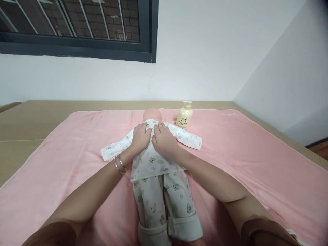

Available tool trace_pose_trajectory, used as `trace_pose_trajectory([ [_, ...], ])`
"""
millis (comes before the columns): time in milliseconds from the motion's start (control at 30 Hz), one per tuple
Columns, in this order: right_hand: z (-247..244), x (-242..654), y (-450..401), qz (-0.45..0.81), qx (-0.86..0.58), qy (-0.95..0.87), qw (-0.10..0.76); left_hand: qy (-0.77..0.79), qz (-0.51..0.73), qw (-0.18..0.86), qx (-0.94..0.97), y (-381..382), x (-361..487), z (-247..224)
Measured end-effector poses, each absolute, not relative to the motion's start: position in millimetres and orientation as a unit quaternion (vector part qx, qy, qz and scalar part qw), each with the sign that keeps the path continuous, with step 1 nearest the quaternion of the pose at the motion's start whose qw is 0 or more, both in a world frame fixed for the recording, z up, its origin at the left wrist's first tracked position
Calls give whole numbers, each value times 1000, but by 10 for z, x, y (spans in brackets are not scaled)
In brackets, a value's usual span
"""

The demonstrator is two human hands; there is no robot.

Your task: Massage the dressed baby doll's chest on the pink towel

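A baby doll (152, 114) lies on a pink cloth (77, 153), its head away from me, dressed in a white printed top (153, 164) and matching trousers (153, 201) with rolled cuffs. Both sleeves spread out to the sides. My left hand (140, 136) rests on the left part of the chest, fingers laid on the fabric, a silver bangle at the wrist. On the right part of the chest lies my right hand (164, 140), fingers spread flat. The two hands are close together, and neither grips anything that I can see.
A pale yellow bottle (183, 116) stands on the cloth beyond the right sleeve. Behind the tan surface (30, 119) rises a white wall (194, 51), with a dark-framed barred window (148, 27) at upper left.
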State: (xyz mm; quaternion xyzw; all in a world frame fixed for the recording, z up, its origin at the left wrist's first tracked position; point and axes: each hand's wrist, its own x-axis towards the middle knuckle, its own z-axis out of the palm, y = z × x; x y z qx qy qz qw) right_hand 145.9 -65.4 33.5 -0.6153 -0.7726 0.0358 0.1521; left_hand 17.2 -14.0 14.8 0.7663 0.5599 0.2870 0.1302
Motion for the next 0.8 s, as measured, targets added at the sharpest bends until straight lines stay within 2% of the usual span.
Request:
trace_pose_trajectory([
  [200,334,1619,-416,105,-625,-753,177,557,308,100,765,-127,201,52],
  [800,173,1629,-299,68,-628,-747,206,545,320,99,768,-124,185,23],
])
